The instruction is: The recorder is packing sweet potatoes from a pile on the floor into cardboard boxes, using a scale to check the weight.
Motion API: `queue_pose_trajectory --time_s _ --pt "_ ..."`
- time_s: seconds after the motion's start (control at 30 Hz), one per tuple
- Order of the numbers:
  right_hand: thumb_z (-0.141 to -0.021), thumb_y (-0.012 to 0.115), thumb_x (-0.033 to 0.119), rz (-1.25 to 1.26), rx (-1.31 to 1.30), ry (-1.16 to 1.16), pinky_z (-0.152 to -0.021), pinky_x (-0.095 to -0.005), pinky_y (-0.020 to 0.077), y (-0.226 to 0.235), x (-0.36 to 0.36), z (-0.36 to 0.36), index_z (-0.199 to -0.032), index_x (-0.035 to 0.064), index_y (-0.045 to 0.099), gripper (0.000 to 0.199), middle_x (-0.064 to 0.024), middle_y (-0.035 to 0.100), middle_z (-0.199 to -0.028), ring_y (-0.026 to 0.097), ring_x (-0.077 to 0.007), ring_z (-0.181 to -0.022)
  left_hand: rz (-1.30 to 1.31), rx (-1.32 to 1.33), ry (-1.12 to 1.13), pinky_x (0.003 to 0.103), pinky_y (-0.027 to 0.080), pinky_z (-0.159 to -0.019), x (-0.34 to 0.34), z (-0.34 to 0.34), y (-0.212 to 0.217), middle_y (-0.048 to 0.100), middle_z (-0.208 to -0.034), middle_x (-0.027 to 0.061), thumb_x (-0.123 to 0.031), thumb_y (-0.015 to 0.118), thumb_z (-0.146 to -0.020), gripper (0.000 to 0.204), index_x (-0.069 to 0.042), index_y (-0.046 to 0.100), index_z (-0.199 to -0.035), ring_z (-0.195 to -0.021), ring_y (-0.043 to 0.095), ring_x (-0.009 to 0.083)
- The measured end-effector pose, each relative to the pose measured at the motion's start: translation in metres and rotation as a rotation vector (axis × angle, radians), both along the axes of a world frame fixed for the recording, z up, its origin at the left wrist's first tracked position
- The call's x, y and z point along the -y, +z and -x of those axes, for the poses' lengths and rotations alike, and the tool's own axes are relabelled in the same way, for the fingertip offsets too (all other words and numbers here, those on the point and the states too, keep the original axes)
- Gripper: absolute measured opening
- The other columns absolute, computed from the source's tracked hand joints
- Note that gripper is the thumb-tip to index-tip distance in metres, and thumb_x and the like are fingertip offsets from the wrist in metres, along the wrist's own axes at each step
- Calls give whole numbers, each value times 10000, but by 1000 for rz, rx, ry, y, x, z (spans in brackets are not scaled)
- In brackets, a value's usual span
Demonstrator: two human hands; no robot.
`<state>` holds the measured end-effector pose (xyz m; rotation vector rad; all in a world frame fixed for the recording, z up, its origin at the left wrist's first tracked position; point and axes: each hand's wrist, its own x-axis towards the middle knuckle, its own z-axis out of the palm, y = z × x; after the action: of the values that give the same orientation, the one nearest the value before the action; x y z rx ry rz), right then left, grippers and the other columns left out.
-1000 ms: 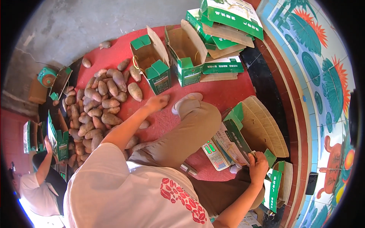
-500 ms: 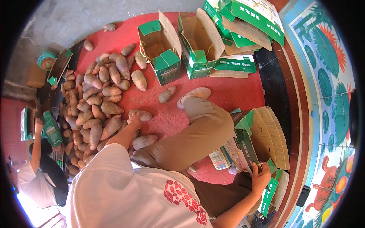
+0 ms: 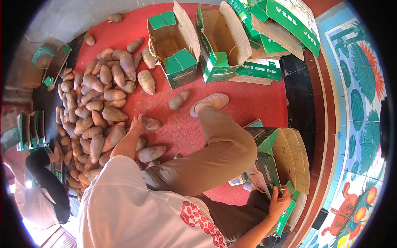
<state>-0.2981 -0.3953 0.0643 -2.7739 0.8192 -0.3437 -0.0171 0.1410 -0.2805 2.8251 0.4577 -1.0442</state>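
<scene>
Left hand stretched out to mid-left of the frame, fingers spread over a single sweet potato lying at the near edge of the big pile; touching it or just about to, not clearly closed, so hard to call it a grip. Right hand low at lower right, fingers wrapped and clamped on the rim of a green carton that stands beside the bent knee. To do the pick well: best to close the whole palm around the thick middle of the tuber, not the tapered tip, and to lift straight up before swinging across the leg. Better to keep the carton steady and its mouth tilted toward the body, so the drop is short. Room for moving: bare red mat between the pile and the outstretched foot, with one stray sweet potato lying near the shoe; clear enough for the arm's sweep. Tighter at the top of the frame, where two open green boxes stand with raised flaps. On the right, a raised dark step close behind the carton. At lower left, another person crouched close to the pile.
</scene>
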Motion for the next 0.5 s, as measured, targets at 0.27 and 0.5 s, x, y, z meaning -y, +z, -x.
queue_pose_trajectory --time_s 0.27,0.5 --pt "-842 690 230 -13 6 -65 -649 -412 466 -1 4 4 -872 25 630 216 -159 632 -805 603 -363 -733 -194 -249 -85 377 490 -960 43 13 31 366 -1395 156 -231 846 -638 878 -156 349 -1357 -1249 472 325" --pt "-836 695 227 -18 8 -62 -665 -420 471 -3 6 7 -873 22 626 220 -159 638 -812 614 -368 -758 -190 -151 -225 352 472 -976 57 16 41 490 -1307 160 -289 856 -619 836 -94 405 -1296 -1199 533 315"
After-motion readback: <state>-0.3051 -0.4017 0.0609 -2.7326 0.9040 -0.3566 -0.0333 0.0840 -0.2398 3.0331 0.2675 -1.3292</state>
